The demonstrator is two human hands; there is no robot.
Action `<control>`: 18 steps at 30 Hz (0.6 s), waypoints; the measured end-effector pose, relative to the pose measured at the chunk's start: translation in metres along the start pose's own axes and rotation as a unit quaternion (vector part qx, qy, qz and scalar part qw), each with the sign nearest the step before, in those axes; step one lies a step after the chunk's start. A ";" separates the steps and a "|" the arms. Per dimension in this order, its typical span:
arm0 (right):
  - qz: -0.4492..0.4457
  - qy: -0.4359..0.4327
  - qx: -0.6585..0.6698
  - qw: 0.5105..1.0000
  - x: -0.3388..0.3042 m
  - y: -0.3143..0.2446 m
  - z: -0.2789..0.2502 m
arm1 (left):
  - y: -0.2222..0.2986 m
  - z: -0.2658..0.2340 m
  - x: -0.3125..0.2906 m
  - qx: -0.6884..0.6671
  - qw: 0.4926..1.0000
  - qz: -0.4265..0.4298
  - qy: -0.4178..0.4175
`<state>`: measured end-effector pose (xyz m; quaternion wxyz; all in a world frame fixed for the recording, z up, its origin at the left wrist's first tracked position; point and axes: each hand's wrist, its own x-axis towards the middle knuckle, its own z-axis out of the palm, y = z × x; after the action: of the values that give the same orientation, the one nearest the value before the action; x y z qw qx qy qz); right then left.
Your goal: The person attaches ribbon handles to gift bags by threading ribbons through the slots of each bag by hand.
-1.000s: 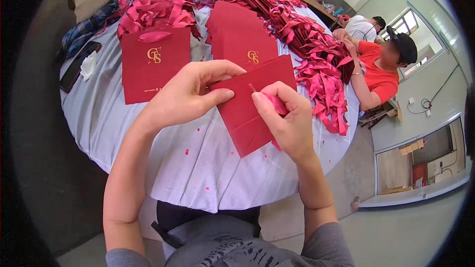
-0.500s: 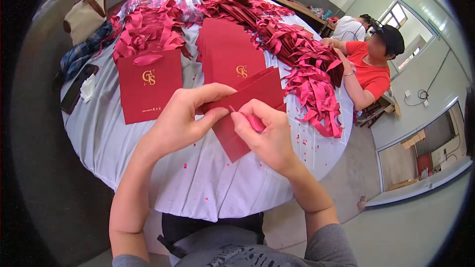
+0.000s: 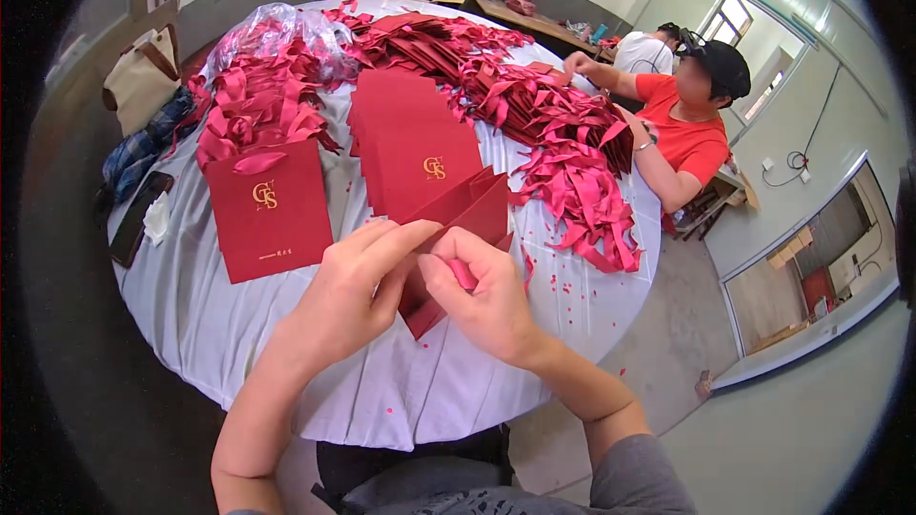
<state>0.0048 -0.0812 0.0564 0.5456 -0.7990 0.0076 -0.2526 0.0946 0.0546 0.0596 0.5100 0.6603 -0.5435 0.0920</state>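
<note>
A dark red paper gift bag is held tilted above the table, its top edges spread a little apart. My left hand grips its near left side, with the thumb partly hidden behind the bag's edge. Close against those fingers, my right hand is closed in a pinch on a pink ribbon, which shows between its curled fingers. The ribbon's end is hidden at the bag's wall. Just beyond lies a fanned stack of flat red bags with gold print.
Left of the stack, ribbon-handled bags lie under clear plastic. More ribboned bags heap along the right. A phone and tissue sit at the white cloth's left edge. A person in red works at the right.
Both hands and the bag sit lower in view, as the whole view has shifted. The bag's top has spread wider, and my right fingertips have moved in against my left fingers.
</note>
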 end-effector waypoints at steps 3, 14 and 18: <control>-0.005 -0.029 0.000 1.000 0.000 0.003 -0.006 | 0.002 0.003 0.002 -0.018 1.000 -0.017 0.000; -0.047 0.013 -0.044 0.998 0.007 0.007 0.015 | -0.007 -0.007 -0.003 0.000 1.000 -0.010 0.013; -0.048 0.040 -0.089 0.994 -0.001 0.012 0.005 | -0.017 0.016 -0.004 -0.034 0.997 0.057 0.039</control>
<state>0.0087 -0.0817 0.0439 0.4592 -0.8331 0.0137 -0.3082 0.0998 0.0434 0.0399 0.5470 0.6064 -0.5627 0.1285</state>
